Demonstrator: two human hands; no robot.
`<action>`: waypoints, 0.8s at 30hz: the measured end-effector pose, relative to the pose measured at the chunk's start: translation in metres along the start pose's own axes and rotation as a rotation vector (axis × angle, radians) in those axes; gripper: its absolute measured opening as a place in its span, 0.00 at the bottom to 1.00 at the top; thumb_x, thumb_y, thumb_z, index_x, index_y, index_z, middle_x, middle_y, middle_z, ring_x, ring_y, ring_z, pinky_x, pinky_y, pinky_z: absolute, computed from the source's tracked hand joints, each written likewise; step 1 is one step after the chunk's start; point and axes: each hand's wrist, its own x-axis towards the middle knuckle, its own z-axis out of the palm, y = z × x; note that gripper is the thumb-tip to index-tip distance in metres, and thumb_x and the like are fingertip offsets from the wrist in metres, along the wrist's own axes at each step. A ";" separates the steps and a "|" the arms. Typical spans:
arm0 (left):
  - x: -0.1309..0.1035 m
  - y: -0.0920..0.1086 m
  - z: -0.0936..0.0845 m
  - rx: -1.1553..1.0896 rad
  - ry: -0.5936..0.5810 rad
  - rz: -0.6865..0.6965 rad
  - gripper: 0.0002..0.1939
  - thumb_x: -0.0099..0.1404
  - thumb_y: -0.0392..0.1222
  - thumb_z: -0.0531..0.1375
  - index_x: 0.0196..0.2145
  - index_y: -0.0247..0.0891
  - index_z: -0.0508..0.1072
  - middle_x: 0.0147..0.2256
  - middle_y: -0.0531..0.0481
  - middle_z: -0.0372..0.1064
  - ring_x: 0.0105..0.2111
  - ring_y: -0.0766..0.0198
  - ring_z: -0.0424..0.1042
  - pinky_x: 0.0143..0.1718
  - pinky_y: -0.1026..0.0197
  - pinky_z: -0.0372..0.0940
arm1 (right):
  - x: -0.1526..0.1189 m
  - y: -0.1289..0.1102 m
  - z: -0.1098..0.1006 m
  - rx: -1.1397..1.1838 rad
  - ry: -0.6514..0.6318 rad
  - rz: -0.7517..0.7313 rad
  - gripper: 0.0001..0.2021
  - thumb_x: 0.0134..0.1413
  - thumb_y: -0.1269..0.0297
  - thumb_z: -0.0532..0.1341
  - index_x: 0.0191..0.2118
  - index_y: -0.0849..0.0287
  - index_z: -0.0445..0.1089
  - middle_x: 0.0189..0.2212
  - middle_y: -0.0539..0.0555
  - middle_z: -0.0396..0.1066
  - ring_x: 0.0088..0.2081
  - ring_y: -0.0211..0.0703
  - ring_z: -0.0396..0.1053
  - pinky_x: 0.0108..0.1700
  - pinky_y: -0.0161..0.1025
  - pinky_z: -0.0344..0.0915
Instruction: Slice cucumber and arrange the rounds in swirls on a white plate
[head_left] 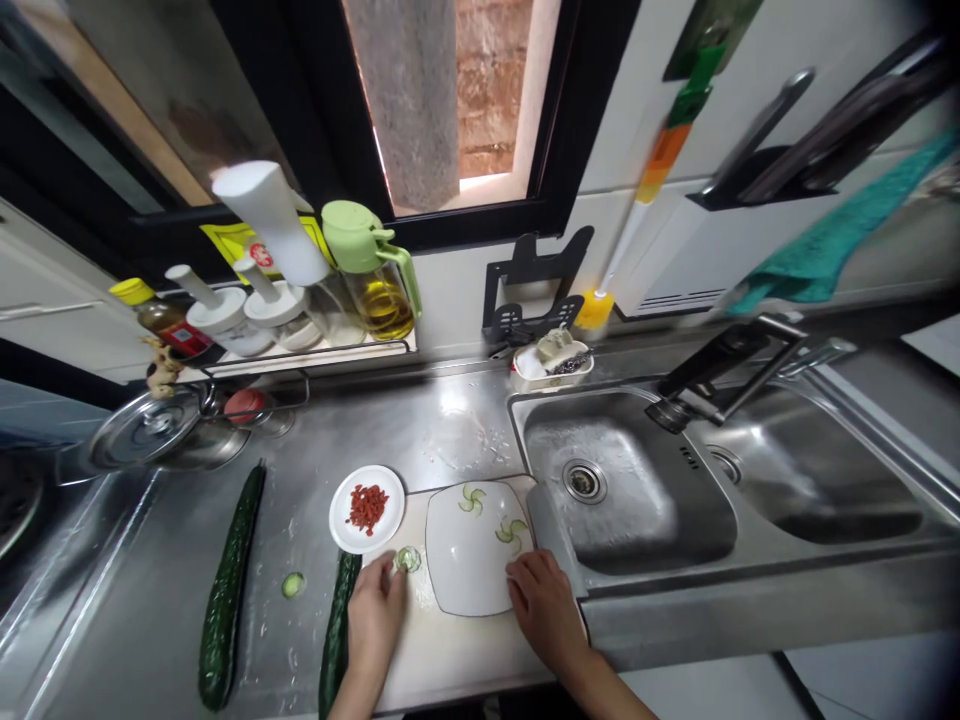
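My left hand (377, 608) is over the left part of the white cutting board (450, 655), its thumb and forefinger closed at a few thin cucumber slices (407, 560). Curled fingers of my right hand (546, 608) grip the lower right rim of a squarish white plate (469, 560). Two fan-shaped groups of cucumber slices, one at the top (472, 499) and one at the right (512, 533), lie on that plate. A cut cucumber (339, 625) rests just left of my left hand. Above it sits a small round plate (339, 508) of chopped red pieces (367, 509).
Farther left on the steel counter are a whole cucumber (229, 590) and a cucumber end piece (292, 585). A double sink (637, 560) with a black faucet (712, 370) is at the right. Seasoning jars and an oil jug (371, 270) stand on a rack behind, near a lidded pot (154, 430).
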 end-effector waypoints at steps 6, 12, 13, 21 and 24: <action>0.007 -0.002 0.007 0.019 0.002 0.003 0.19 0.58 0.48 0.53 0.42 0.35 0.73 0.38 0.41 0.72 0.34 0.57 0.71 0.39 0.56 0.65 | 0.000 -0.005 0.005 0.013 -0.007 -0.053 0.08 0.51 0.76 0.56 0.34 0.56 0.68 0.34 0.53 0.68 0.41 0.46 0.62 0.41 0.41 0.59; 0.011 0.002 0.005 0.016 0.008 0.006 0.11 0.56 0.45 0.54 0.31 0.38 0.72 0.28 0.49 0.70 0.26 0.62 0.68 0.34 0.60 0.62 | -0.005 -0.006 0.011 0.020 -0.029 -0.043 0.07 0.51 0.76 0.57 0.33 0.56 0.67 0.33 0.53 0.67 0.40 0.47 0.62 0.38 0.40 0.58; 0.012 0.002 0.005 0.012 0.009 0.006 0.10 0.56 0.44 0.54 0.30 0.39 0.71 0.27 0.50 0.69 0.26 0.62 0.67 0.33 0.61 0.62 | -0.005 -0.006 0.012 0.019 -0.028 -0.045 0.07 0.51 0.76 0.56 0.32 0.56 0.67 0.33 0.53 0.67 0.40 0.46 0.62 0.38 0.40 0.58; 0.014 -0.002 0.001 -0.169 -0.068 -0.055 0.12 0.57 0.49 0.55 0.32 0.40 0.73 0.27 0.52 0.72 0.27 0.64 0.69 0.31 0.65 0.61 | -0.001 -0.010 0.011 0.070 -0.055 -0.043 0.07 0.51 0.76 0.55 0.31 0.56 0.67 0.32 0.53 0.67 0.39 0.47 0.61 0.39 0.41 0.59; 0.015 -0.001 -0.002 -0.269 -0.130 -0.054 0.15 0.56 0.51 0.58 0.32 0.38 0.74 0.25 0.53 0.70 0.26 0.65 0.67 0.30 0.65 0.60 | 0.003 -0.015 0.010 0.117 -0.078 -0.038 0.08 0.50 0.77 0.55 0.32 0.57 0.67 0.32 0.54 0.67 0.39 0.47 0.61 0.41 0.43 0.59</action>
